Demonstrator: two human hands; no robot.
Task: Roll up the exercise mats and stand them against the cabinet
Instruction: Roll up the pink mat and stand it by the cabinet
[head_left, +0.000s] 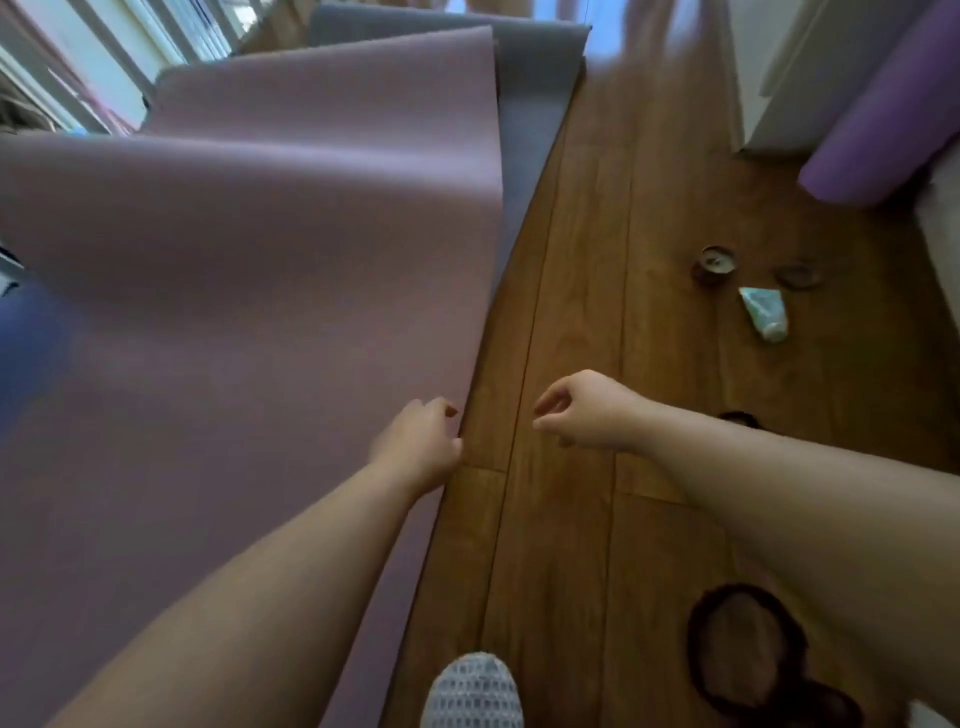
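A mauve-pink exercise mat lies unrolled on the wooden floor and fills the left half of the view. A grey mat lies partly under it, showing along its right and far edges. My left hand rests at the pink mat's right edge, fingers curled at the edge; whether it grips the mat is unclear. My right hand hovers over bare floor just right of that edge, fingers loosely curled, holding nothing. A rolled purple mat leans against the white cabinet at the upper right.
Small items lie on the floor at right: a round candle tin, a brown lid and a pale green tube. A dark strap loop lies near my right forearm. My grey slipper is at the bottom. Windows run along the upper left.
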